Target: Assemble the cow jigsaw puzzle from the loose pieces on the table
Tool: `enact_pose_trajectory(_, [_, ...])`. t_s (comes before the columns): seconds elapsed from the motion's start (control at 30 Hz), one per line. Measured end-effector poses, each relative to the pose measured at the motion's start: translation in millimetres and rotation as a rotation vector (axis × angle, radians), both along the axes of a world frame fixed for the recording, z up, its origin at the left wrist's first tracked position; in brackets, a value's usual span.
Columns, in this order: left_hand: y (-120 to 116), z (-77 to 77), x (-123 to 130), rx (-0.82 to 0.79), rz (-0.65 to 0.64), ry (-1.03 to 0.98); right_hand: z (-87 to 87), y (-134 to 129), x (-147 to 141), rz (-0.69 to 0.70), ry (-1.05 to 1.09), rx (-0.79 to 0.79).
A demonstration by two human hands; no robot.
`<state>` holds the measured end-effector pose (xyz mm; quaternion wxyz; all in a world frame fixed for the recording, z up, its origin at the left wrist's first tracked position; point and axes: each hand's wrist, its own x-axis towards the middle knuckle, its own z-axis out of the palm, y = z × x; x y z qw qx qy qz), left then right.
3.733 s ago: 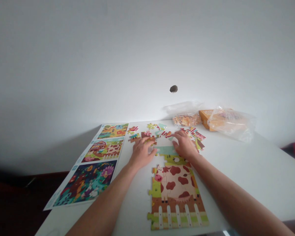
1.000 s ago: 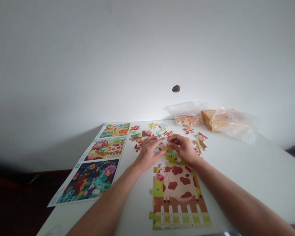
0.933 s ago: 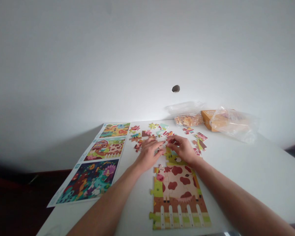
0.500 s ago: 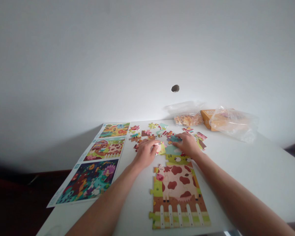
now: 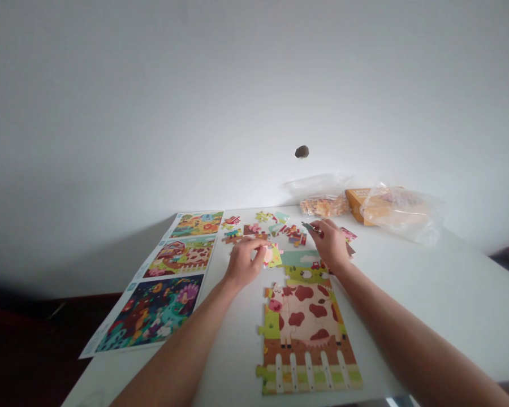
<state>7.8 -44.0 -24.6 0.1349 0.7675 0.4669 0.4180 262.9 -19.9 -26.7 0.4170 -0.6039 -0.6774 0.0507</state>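
Between the thumb and fingers of my left hand (image 5: 245,263) is a green and pink puzzle piece (image 5: 274,256), just left of the joined part's top. My right hand (image 5: 331,244) pinches a dark-edged puzzle piece (image 5: 311,228), tilted up and seen nearly edge-on, so its picture is hidden. Below both hands lies the partly joined cow puzzle (image 5: 309,322), with a fence at its near end and sheep and a red tractor at its far end. Loose puzzle pieces (image 5: 254,228) lie scattered beyond and beside my hands, some overlapping.
On the left lies a printed picture sheet (image 5: 169,282) with three scenes. A clear bag of puzzle pieces (image 5: 324,206) stands by the wall, beside an orange box (image 5: 356,204) partly covered by an empty plastic bag (image 5: 407,217). A hole (image 5: 301,151) shows in the wall.
My right hand has lifted a piece from among the loose ones and tilted it, moving slightly right. My left hand has shifted slightly left with its piece.
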Motion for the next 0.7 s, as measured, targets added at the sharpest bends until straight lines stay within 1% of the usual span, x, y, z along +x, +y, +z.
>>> enact_pose_trajectory(0.03, [0,-0.4,0,-0.009,-0.02,0.003,-0.3,0,2,-0.037,-0.038,-0.008])
enact_pose_trajectory(0.1, [-1,-1.3,0,-0.03,-0.057,0.011,-1.0,0,3,-0.082,-0.12,-0.073])
enact_pose_trajectory(0.17, [-1,-1.4,0,-0.055,-0.083,0.021,-0.9,-1,3,-0.08,-0.184,-0.143])
enact_pose_trajectory(0.23, [-2,-0.7,0,-0.074,-0.097,0.035,0.3,-3,1,-0.05,-0.222,-0.172])
enact_pose_trajectory(0.33, [-3,1.0,1,-0.083,-0.11,0.06,3.8,-6,-2,-0.039,-0.271,-0.171])
enact_pose_trajectory(0.5, [-4,2.4,1,-0.086,-0.116,0.101,6.8,-9,-4,-0.112,-0.305,-0.161])
enact_pose_trajectory(0.7, [-5,2.7,1,-0.108,-0.141,0.144,-1.3,-6,-7,-0.035,-0.246,-0.138])
